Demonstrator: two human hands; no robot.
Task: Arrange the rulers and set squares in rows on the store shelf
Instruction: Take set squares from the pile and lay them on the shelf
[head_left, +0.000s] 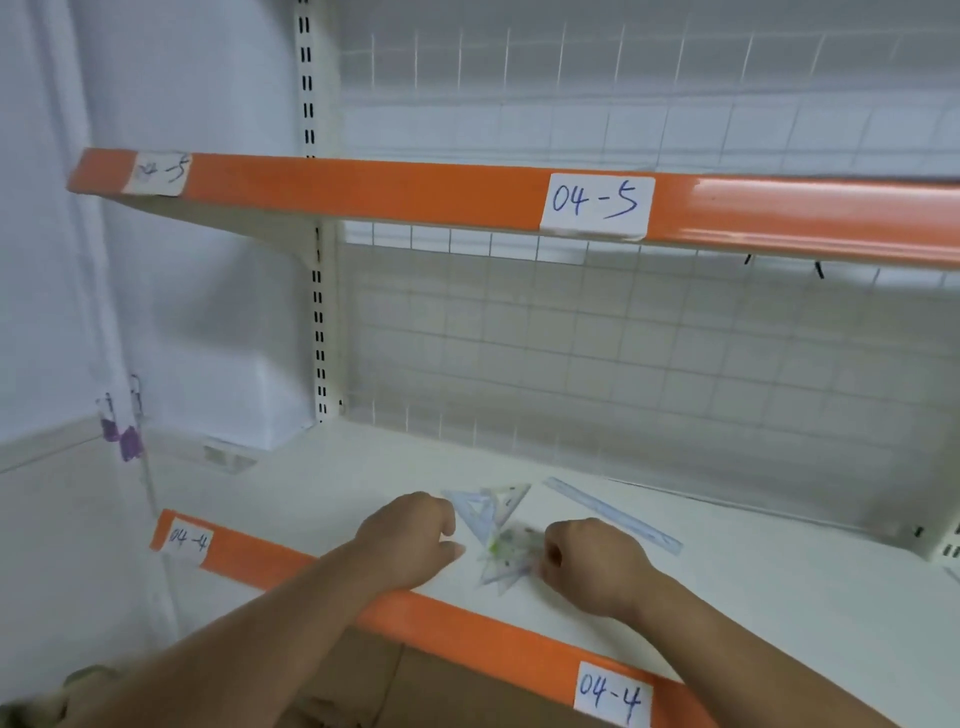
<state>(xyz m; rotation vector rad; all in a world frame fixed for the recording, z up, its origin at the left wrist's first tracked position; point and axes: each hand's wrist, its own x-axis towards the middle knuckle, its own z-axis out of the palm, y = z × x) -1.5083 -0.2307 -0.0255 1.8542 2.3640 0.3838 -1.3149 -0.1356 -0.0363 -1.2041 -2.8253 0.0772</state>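
A loose pile of clear plastic set squares (498, 540) lies on the white shelf (727, 587) marked 04-4, between my two hands. A long clear ruler (613, 514) lies slanted behind and to the right of the pile. My left hand (415, 535) rests on the shelf with fingers curled, touching the pile's left edge. My right hand (592, 564) is curled at the pile's right edge, fingertips on the set squares. The frame is blurred, so whether either hand grips a piece is unclear.
The shelf's orange front strip (467, 629) carries 04-4 labels. The shelf above (415, 192), marked 04-5, overhangs the work area. A white wire grid (623, 353) forms the back. A slotted upright (318, 312) stands at the left, with a wall beyond it.
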